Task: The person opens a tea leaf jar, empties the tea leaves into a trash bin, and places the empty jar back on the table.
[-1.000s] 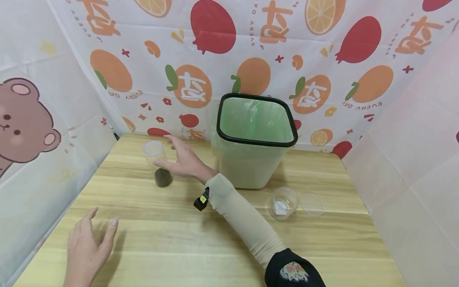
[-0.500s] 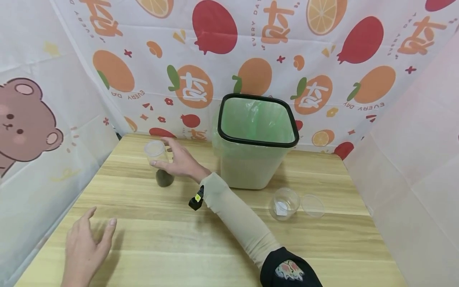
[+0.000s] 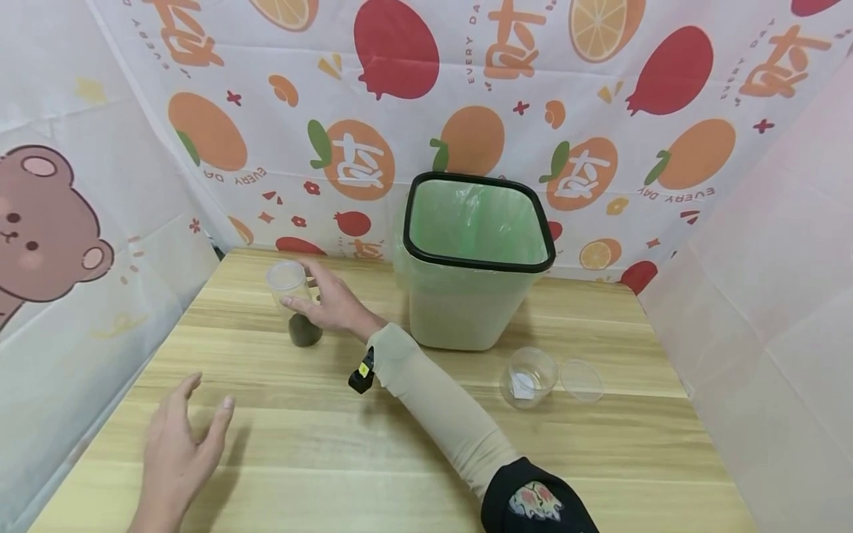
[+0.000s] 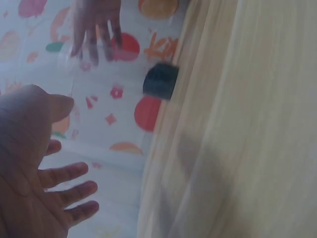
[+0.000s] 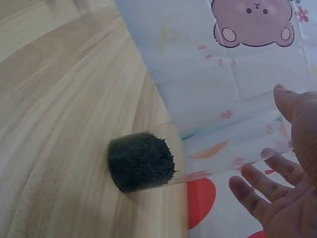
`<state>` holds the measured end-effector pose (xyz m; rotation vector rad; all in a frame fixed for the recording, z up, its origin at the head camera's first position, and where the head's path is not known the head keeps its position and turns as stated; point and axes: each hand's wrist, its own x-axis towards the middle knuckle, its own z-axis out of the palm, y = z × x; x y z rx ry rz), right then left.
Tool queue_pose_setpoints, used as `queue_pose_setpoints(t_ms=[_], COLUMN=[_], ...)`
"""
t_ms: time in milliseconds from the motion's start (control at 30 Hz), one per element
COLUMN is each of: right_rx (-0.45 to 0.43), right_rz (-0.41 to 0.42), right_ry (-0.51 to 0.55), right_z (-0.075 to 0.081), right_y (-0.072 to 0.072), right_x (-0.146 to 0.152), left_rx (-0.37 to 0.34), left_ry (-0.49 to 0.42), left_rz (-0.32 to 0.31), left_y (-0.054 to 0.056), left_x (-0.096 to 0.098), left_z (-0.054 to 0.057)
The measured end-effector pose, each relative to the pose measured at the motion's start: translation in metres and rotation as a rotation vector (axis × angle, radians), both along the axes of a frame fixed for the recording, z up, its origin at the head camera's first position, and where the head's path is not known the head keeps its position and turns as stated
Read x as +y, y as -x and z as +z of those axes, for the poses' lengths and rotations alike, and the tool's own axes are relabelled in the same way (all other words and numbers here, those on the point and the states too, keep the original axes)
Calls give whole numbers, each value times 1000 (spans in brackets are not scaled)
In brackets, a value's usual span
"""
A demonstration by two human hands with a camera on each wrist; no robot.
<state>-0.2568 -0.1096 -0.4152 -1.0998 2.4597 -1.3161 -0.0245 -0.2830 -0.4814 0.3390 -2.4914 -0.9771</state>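
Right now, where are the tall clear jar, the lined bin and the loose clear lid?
Tall clear jar [image 5: 185,154]: right wrist view, on its side wall.
Lined bin [image 3: 458,314]: head view, on its front wall.
Loose clear lid [image 3: 582,381]: head view, middle of its flat face.

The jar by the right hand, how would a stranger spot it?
Find the bin at the back of the table. Left of it in the head view, at the right hand, stands a tall jar. Dark shreds fill its bottom; the other jar is squat, without shreds.
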Motion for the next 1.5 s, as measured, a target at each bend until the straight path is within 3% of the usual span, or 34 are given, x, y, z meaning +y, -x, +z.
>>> queue_pose_setpoints(t_ms=[233, 433, 867, 1167, 1500], right_rx=[-1, -36, -32, 14, 63], right_rz=[-10, -19, -154, -78, -51], right_ry=[2, 45, 51, 148, 252], right_z=[-1, 0, 18, 32, 42], right_y=[-2, -3, -10, -30, -52], right_x=[-1, 1, 35, 58, 90], left_rx=[80, 125, 258, 272, 331], left_ry=[27, 47, 100, 103, 115], left_rz=[-125, -206, -273, -326, -400], left_y=[13, 26, 63, 86, 100], left_x=[26, 36, 52, 63, 79], left_z=[3, 5, 20, 36, 48])
